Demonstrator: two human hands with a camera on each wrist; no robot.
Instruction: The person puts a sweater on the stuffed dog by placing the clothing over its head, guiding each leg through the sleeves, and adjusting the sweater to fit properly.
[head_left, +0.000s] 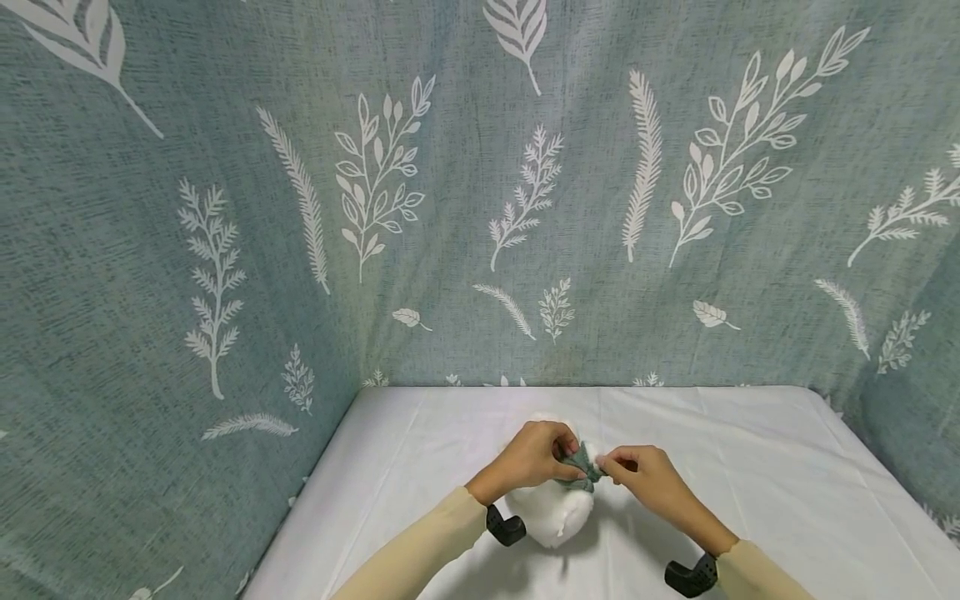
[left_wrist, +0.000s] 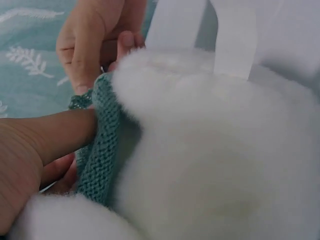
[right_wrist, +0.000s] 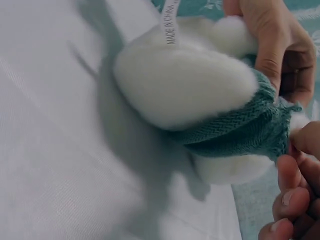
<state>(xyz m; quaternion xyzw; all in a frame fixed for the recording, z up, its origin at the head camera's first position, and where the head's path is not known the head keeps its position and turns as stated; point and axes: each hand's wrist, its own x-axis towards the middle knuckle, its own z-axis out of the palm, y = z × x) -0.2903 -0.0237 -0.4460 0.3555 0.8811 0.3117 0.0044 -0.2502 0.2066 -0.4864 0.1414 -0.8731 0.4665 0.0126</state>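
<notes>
A white plush toy (head_left: pixel 543 512) is held up over the table. Round part of its body goes a green knitted garment (right_wrist: pixel 235 130), bunched at one end. My left hand (head_left: pixel 531 454) grips the garment from the left, its thumb pressed on the knit in the left wrist view. From the right, my right hand (head_left: pixel 648 477) pinches the bunched end between thumb and forefinger, beside a bit of white plush. In the right wrist view a white fabric tag (right_wrist: pixel 171 25) printed MADE IN CHINA sticks out of the toy. The left hand hides the toy's middle in the head view.
A white cloth (head_left: pixel 420 450) covers the table, and the toy casts a shadow on it. Green-blue curtains (head_left: pixel 450 333) with white leaf prints hang behind and at both sides. Black devices (head_left: pixel 504 527) are strapped to both wrists.
</notes>
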